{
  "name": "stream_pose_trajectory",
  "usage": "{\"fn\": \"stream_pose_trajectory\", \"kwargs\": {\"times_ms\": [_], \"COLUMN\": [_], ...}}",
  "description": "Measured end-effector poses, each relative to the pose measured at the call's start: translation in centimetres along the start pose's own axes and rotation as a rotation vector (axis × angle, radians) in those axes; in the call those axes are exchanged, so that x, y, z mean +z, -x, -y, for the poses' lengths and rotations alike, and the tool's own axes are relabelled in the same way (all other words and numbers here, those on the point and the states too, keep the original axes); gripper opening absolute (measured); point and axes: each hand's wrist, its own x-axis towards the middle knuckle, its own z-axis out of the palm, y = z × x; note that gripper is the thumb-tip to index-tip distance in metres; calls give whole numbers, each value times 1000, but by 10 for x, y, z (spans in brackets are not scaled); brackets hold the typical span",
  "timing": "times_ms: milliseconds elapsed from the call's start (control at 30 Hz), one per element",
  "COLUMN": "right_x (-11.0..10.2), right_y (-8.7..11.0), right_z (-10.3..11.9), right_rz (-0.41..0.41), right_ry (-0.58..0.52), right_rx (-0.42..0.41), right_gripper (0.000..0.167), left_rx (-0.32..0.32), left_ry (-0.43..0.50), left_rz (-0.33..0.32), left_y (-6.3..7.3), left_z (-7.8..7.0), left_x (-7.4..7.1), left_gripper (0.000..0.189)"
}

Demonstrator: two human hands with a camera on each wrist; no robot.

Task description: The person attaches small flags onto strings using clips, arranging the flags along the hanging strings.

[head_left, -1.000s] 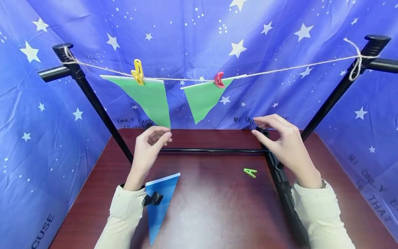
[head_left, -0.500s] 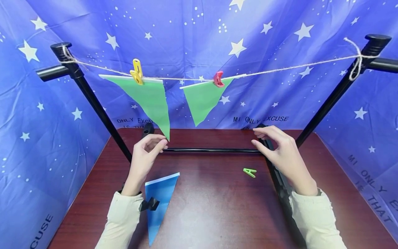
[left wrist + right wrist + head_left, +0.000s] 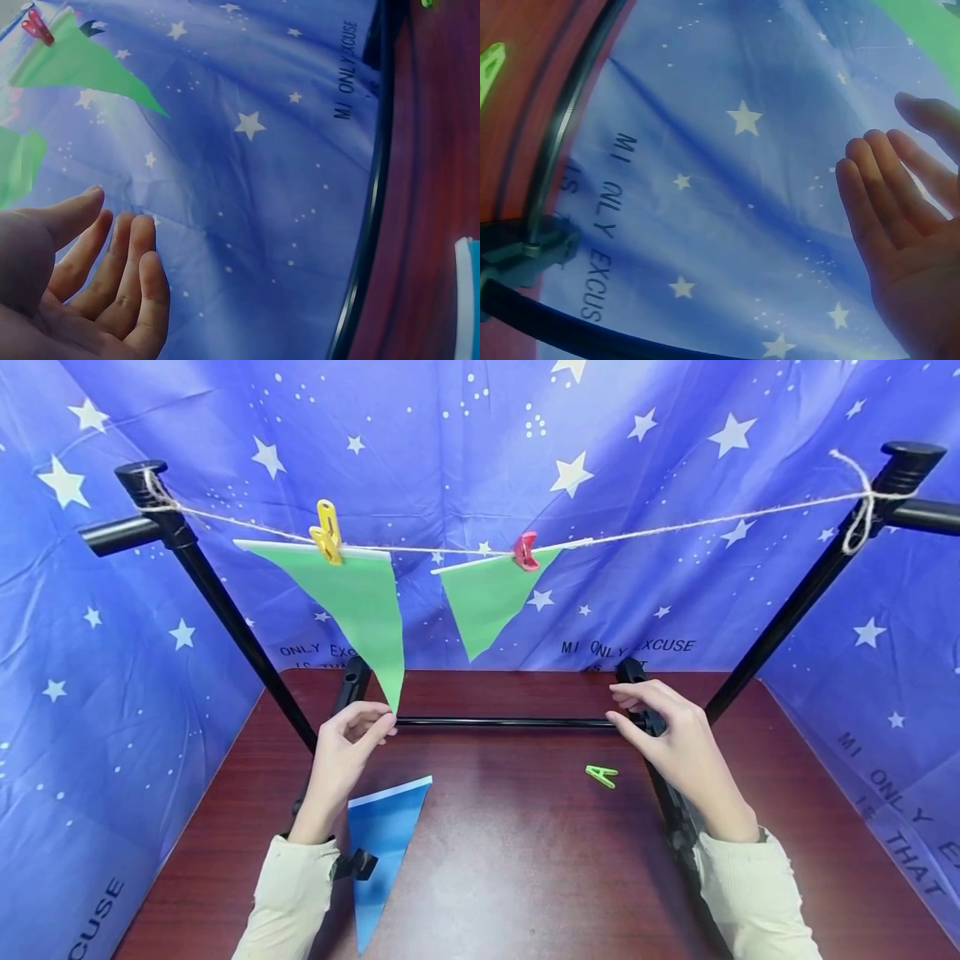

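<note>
My left hand (image 3: 348, 747) is in the air by the lower tip of a green pennant (image 3: 345, 589), its fingers loosely bent. In the left wrist view nothing lies between the thumb and fingers. A yellow clothespin (image 3: 327, 532) fastens that pennant to a string (image 3: 678, 529). Beside it hangs a second green pennant (image 3: 491, 602), tilted, under a red clothespin (image 3: 527, 552). My right hand (image 3: 686, 743) hovers at the right, holding nothing, fingers relaxed. Below and left of it, a green clothespin (image 3: 602, 776) lies on the table. A blue pennant (image 3: 386, 843) lies beside my left forearm, partly covered by a black strap piece.
The string is tied between two black posts, left (image 3: 225, 602) and right (image 3: 787, 602). A black crossbar (image 3: 502, 722) runs low between the frame's feet. A blue star-printed curtain (image 3: 450, 452) surrounds the dark red table (image 3: 510, 868).
Both hands have sunk lower and nearer the body, the left also drifting slightly left. More of the left green pennant's tip shows. The pennants and clothespins keep their places.
</note>
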Motion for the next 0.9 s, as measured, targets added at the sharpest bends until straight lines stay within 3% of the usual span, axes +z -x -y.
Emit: {"fn": "stream_pose_trajectory", "kwargs": {"times_ms": [533,900], "right_x": [10,18], "right_y": [24,34], "right_z": [-21,-35], "right_rz": [55,123], "right_ry": [-11,34], "right_rx": [113,153], "right_gripper": [37,35], "left_rx": [-49,-132], "left_ry": [-54,-221], "left_rz": [30,169], "left_y": [8,16], "left_z": [25,48], "left_x": [-8,-17], "left_gripper": [28,27]}}
